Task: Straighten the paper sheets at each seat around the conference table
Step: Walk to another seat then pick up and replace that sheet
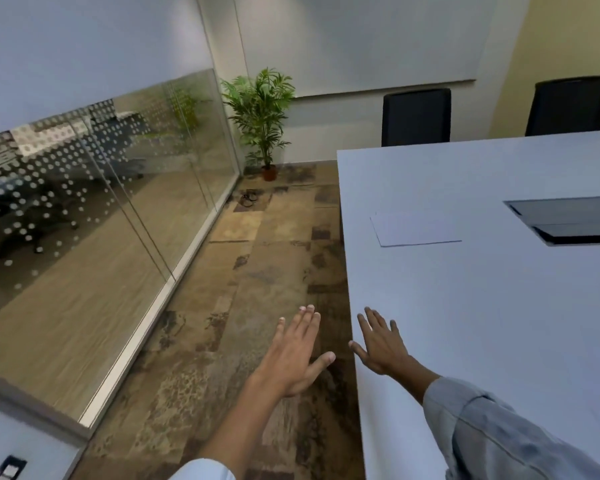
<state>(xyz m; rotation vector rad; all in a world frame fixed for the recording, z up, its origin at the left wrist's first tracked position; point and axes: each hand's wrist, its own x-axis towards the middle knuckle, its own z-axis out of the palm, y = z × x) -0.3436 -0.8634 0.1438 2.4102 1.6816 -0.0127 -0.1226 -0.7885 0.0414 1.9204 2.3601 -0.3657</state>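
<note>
A white paper sheet [417, 229] lies on the white conference table [499, 306], near the table's left edge and slightly skewed to it. My left hand [297, 355] hovers over the carpet left of the table edge, fingers straight, holding nothing. My right hand [381, 344] is spread flat over the table's left edge, well short of the sheet, and is empty too.
A dark recessed cable box [568, 220] is set in the table to the right of the sheet. Two black chairs [416, 116] stand at the far side. A glass partition [101, 220] runs along the left, with a potted plant [262, 116] in the corner.
</note>
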